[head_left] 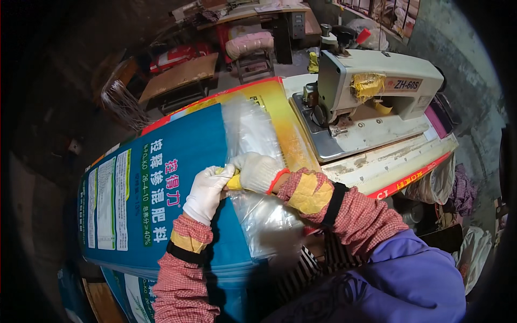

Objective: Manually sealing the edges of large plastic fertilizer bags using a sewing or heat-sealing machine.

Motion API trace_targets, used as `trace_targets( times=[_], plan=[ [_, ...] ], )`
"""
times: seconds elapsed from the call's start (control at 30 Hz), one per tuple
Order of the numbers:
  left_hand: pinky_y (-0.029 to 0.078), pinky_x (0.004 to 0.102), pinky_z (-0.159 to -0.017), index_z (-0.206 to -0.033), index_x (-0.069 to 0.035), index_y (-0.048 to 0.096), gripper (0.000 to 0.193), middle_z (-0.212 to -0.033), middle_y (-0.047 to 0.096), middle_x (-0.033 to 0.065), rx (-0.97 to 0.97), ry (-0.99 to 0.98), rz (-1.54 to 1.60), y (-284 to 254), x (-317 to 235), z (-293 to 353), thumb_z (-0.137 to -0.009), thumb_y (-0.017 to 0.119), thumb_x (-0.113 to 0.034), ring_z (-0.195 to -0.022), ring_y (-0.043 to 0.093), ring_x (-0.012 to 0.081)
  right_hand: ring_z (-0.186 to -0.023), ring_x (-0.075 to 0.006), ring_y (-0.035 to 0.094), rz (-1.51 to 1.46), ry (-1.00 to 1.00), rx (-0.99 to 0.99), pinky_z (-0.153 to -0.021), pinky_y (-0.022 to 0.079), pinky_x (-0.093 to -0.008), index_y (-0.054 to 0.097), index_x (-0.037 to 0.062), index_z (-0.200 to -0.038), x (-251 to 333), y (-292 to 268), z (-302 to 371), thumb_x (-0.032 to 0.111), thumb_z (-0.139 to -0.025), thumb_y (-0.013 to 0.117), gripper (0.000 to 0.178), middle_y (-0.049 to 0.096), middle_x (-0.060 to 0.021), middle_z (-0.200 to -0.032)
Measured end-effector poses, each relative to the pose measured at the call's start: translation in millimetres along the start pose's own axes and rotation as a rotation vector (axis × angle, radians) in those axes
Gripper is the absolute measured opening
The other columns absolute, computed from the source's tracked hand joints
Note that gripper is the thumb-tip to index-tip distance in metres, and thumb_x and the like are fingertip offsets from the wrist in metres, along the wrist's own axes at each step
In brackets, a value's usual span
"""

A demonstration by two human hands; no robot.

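My left hand [205, 195], in a white glove, meets my right hand [257, 173], in a pale knitted glove with a red cuff. Their fingers are closed and pressed together over a stack of blue printed sacks [188, 126]. A bit of yellow material [234, 183] shows at the fingers; whether it is held or wrapped round a finger I cannot tell. Clear plastic liners [258, 134] stick out from the sacks' right side, beneath my right hand. Whatever lies between the fingertips is hidden.
A cream sewing machine [377, 91] stands at the right on a worn white table [371, 172]. Yellow and red sacking [291, 118] lies between it and the stack. Farther back are a padded stool [250, 48], a wooden board [180, 78] and a bundle of pale strands [123, 101].
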State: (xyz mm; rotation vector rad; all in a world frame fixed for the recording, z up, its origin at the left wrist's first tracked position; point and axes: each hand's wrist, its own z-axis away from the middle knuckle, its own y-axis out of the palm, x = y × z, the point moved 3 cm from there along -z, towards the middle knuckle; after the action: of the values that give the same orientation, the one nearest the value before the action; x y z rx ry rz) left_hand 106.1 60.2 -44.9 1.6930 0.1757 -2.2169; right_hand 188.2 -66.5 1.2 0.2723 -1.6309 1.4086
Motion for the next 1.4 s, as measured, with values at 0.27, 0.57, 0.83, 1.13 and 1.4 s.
trace_targets(
  times=[0.27,0.57,0.83,1.13,1.4],
  plan=[
    [0.041,0.0224,-0.054,-0.08,-0.006,0.049,0.012,-0.071,0.049,0.0006,-0.503,0.668,-0.441,-87,-77,64,-0.091,0.051,-0.011,-0.061,0.048,0.0103,-0.087,-0.0328,0.062,0.448,0.182,0.091,-0.077,0.05,-0.04,0.064,0.0041,-0.097,-43,-11,4,0.049,-0.074,0.061,0.051,0.064,-0.0176,-0.096],
    [0.042,0.021,-0.054,-0.079,-0.004,0.047,0.017,-0.068,0.053,0.0034,-0.386,0.536,-0.219,-36,-80,77,-0.083,0.062,-0.01,-0.057,0.049,0.0085,-0.086,-0.0372,0.06,0.043,-0.322,0.056,-0.073,0.048,-0.042,0.05,-0.0036,-0.108,54,51,41,0.053,-0.073,0.064,0.068,0.061,-0.0232,-0.093],
    [0.041,0.0204,-0.055,-0.079,-0.003,0.047,0.01,-0.069,0.054,0.004,-0.409,0.447,-0.307,-17,-74,132,-0.081,0.056,-0.001,-0.058,0.05,0.0087,-0.071,-0.0209,0.064,-0.681,-0.464,1.313,-0.064,0.05,-0.0348,0.061,-0.0024,-0.095,41,138,85,0.031,-0.085,0.059,0.035,0.067,-0.0109,-0.081],
    [0.037,0.0208,-0.051,-0.081,-0.007,0.047,0.011,-0.068,0.049,0.0018,-0.615,0.689,-0.131,-52,-115,229,-0.084,0.055,0.0,-0.057,0.046,0.007,-0.106,-0.0286,0.054,-1.714,0.123,-0.146,-0.089,0.046,-0.0392,0.049,-0.0002,-0.114,-26,44,-69,0.044,-0.088,0.052,0.052,0.056,-0.0165,-0.11],
    [0.045,0.034,-0.064,-0.076,-0.005,0.058,0.017,-0.074,0.055,0.0117,0.802,0.185,-1.174,49,41,225,-0.08,0.061,-0.02,-0.07,0.055,0.0288,-0.096,-0.021,0.051,-1.264,0.245,-0.324,-0.088,0.041,-0.044,0.054,0.0067,-0.109,-4,36,-69,0.065,-0.086,0.033,0.066,0.056,-0.0103,-0.096]
  ],
)
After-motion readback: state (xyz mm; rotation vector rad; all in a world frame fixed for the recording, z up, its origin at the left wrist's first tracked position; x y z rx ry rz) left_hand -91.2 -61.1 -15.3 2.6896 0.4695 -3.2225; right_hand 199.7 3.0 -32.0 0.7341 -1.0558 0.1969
